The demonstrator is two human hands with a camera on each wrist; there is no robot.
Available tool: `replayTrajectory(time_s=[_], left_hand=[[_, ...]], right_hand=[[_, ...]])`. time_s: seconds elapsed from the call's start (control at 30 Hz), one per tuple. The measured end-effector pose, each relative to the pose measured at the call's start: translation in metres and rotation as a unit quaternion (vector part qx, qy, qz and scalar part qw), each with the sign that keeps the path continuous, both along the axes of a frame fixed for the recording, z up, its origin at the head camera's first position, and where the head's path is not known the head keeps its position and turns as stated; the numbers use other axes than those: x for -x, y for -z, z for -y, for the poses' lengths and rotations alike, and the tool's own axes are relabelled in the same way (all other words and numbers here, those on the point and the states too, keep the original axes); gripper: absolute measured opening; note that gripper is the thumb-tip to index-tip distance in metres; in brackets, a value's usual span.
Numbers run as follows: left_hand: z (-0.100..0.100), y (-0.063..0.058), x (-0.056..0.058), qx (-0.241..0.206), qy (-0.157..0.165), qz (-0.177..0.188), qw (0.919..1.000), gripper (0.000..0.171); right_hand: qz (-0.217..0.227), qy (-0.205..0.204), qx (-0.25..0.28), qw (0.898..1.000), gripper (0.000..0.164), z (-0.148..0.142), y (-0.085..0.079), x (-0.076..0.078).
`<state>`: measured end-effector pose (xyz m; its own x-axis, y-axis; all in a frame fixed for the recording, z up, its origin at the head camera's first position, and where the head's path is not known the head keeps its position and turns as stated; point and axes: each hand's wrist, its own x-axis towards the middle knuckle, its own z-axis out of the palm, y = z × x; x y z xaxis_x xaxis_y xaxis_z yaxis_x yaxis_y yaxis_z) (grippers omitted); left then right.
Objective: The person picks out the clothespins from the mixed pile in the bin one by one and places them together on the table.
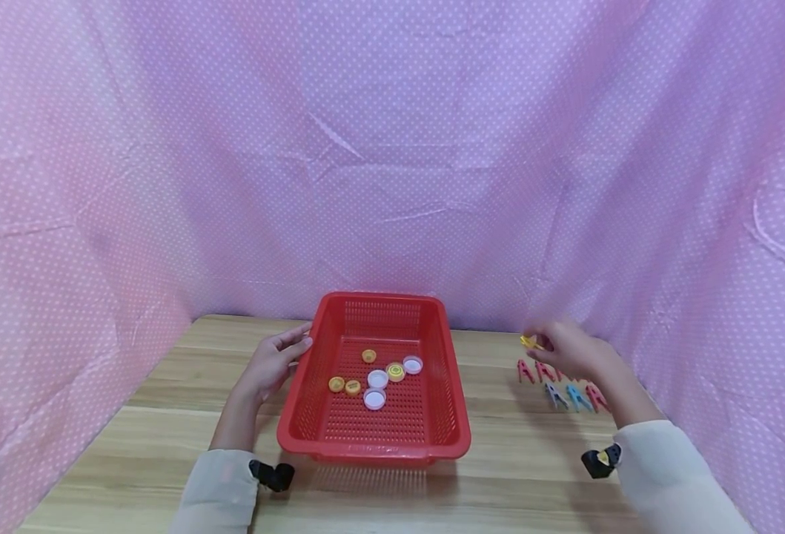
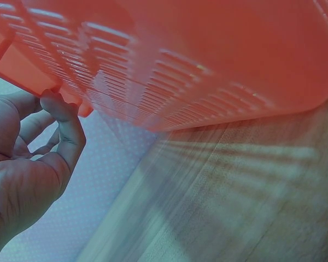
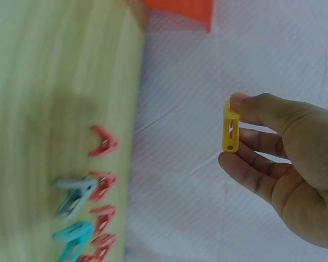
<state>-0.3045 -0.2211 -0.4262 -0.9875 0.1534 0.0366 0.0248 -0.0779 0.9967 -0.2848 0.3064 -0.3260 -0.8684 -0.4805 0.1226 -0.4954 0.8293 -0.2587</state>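
Observation:
A red plastic basket (image 1: 375,450) stands in the middle of the table, with several yellow and white bottle caps inside, such as a white cap (image 1: 375,400) and a yellow cap (image 1: 336,384). On its left side my left hand (image 1: 268,367) grips the rim, the thumb (image 2: 68,123) pressed against the edge in the left wrist view. At the right, my right hand (image 1: 568,350) pinches a yellow clothespin (image 3: 230,131) between thumb and fingers, raised over the table. Below it lie several clothespins, among them a blue clothespin (image 1: 577,397) and a grey clothespin (image 1: 555,396).
The wooden table (image 1: 505,460) carries the basket and the clothespins. A pink dotted cloth (image 1: 392,148) hangs behind the table and along both sides. Pink-red clothespins, such as a red clothespin (image 1: 525,371), stand in a row at the right, partly hidden by the right hand.

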Motion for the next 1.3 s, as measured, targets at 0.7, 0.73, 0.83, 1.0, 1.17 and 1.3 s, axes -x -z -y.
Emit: replayTrajectory(time_s=[0.7,0.73,0.83,1.0,1.17,1.3], left_hand=[[0.000,0.000,0.001,0.008,0.004,0.002,1.0000,0.054],[0.000,0.000,0.001,0.008,0.004,0.002,1.0000,0.054],[0.000,-0.001,0.001,0.007,0.001,0.003,1.0000,0.054],[0.000,-0.001,0.001,0.006,-0.001,0.006,1.0000,0.055],[0.000,-0.002,0.000,0.004,0.000,0.006,1.0000,0.055],[0.000,-0.004,-0.002,0.008,-0.001,0.007,0.9999,0.055]], right_hand=[[-0.087,0.016,0.015,0.996,0.014,-0.022,0.080,-0.019],[-0.087,0.021,0.018,0.996,0.016,-0.021,0.083,-0.020],[-0.075,0.041,0.027,0.996,0.017,-0.018,0.089,-0.022],[-0.045,0.073,0.025,0.996,0.017,-0.013,0.097,-0.026],[-0.027,0.074,0.016,0.997,0.020,-0.007,0.101,-0.027],[-0.017,0.079,0.014,0.997,0.017,-0.004,0.103,-0.028]])
